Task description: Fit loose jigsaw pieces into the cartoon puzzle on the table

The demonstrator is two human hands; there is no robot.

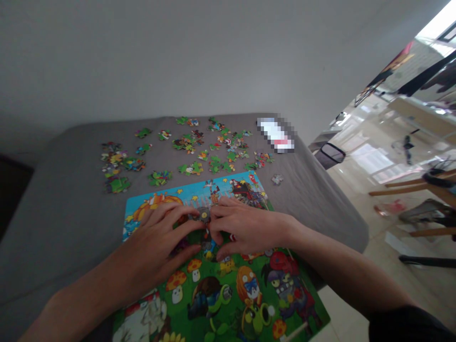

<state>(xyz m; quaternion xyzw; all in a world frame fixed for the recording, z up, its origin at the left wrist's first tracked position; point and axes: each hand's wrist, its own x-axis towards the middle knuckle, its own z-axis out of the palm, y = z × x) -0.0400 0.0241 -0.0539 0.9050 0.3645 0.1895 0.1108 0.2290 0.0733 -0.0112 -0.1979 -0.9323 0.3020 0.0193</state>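
A jigsaw puzzle board [228, 278] with a bright cartoon picture of plants and zombies lies at the near edge of the cloth-covered table. Both hands rest over its upper half. My left hand [167, 233] reaches in from the left, fingers stretched and apart, their tips beside a grey round part of the picture. From the other side, my right hand [244, 225] has its fingers curled down at the same spot. A puzzle piece [204, 215] shows between the fingertips of both hands. Its edges are mostly hidden by the fingers.
Loose puzzle pieces [190, 142] lie scattered and clustered beyond the board. One pale piece [277, 179] is apart at the right. A blurred-out phone-like object [276, 135] rests at the table's far right corner. Behind stands a white wall [171, 57]; wooden chair parts [402, 190] are at right.
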